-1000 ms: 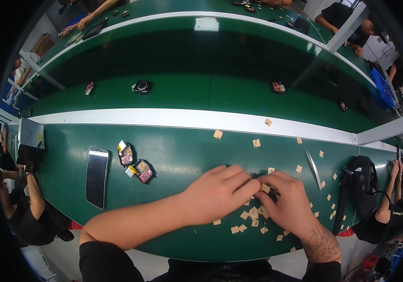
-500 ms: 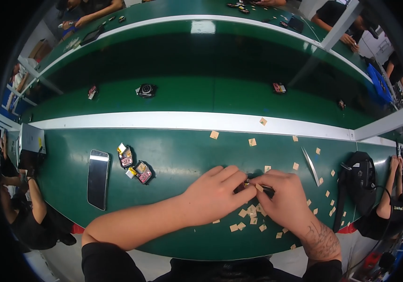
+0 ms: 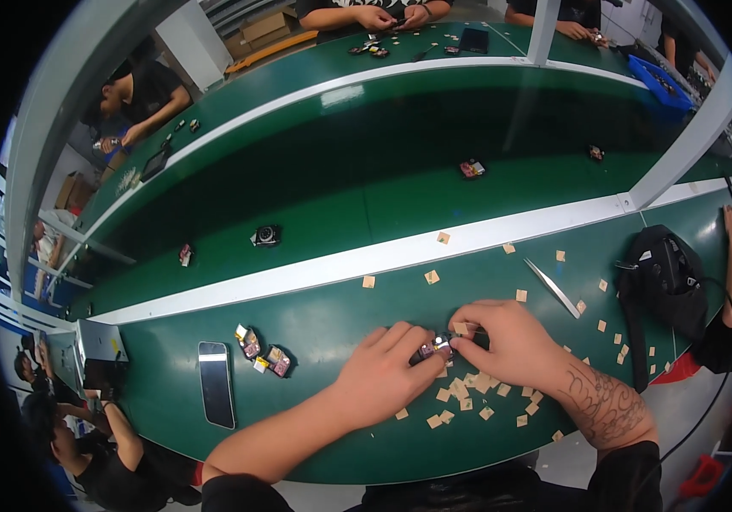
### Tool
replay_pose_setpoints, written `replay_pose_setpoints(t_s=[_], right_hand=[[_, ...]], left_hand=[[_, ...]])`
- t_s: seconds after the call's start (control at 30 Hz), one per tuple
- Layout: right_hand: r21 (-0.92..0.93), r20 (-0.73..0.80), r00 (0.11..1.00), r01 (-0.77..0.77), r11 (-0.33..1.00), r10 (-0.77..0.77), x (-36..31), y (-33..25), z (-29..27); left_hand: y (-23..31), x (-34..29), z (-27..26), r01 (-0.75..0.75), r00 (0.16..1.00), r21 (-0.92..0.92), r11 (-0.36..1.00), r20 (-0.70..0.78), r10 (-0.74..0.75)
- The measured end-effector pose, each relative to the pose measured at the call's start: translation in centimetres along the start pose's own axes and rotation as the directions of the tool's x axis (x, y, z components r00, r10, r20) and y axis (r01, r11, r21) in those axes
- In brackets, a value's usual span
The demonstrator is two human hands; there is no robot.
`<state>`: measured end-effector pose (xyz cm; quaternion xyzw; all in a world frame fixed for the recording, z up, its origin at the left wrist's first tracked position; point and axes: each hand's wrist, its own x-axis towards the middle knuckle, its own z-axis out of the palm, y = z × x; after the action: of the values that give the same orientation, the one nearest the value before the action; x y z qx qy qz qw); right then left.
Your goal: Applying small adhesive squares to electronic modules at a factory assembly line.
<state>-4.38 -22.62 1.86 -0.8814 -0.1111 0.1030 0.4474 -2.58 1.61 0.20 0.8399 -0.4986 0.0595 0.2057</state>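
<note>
My left hand [image 3: 386, 375] is closed around a small electronic module [image 3: 440, 344] with a pinkish and silvery inside and a dark edge. The fingers cover part of it. Close beside it on the right, my right hand [image 3: 515, 341] is curled, with a small tan square sticker [image 3: 461, 328] at its thumb and index finger. A dark piece [image 3: 479, 339] shows in the gap of that hand; its kind cannot be made out. Loose tan squares [image 3: 466, 386] lie scattered on the green table below the hands.
Two similar open modules [image 3: 277, 361] and a phone [image 3: 217, 384] lie at the left. White tweezers [image 3: 553, 288] and a black bag [image 3: 663, 277] are to the right. A white rail [image 3: 323, 262] crosses behind, with more modules beyond it. Other people sit around.
The whole view has tilted and shifted. My left fingers have opened up a little, so more of the module shows. The tan square stays at my right fingertips.
</note>
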Motion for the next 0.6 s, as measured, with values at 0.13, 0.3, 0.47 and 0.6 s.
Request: replay_pose_setpoints(t_s=[0.13,0.3,0.47,0.6], right_hand=[[0.000,-0.039,0.996,0.086,0.996,-0.086,-0.1,0.6,0.4],[0.187,0.055,0.998,-0.004,0.982,-0.006,0.0,-0.1,-0.7],[0.207,0.000,0.997,0.078,0.975,-0.080,-0.2,0.7,-0.1],[0.308,0.032,0.999,0.020,0.951,-0.032,-0.2,0.7,0.1]], left_hand=[[-0.7,0.2,-0.2,-0.033,0.997,-0.076,0.997,-0.072,0.027],[-0.4,0.7,0.0,-0.025,0.977,-0.181,0.983,-0.213,-0.015],[0.2,1.2,-0.4,0.092,0.985,-0.285,0.954,-0.117,-0.130],[-0.2,0.8,0.2,0.065,0.981,-0.357,0.932,-0.150,-0.126]])
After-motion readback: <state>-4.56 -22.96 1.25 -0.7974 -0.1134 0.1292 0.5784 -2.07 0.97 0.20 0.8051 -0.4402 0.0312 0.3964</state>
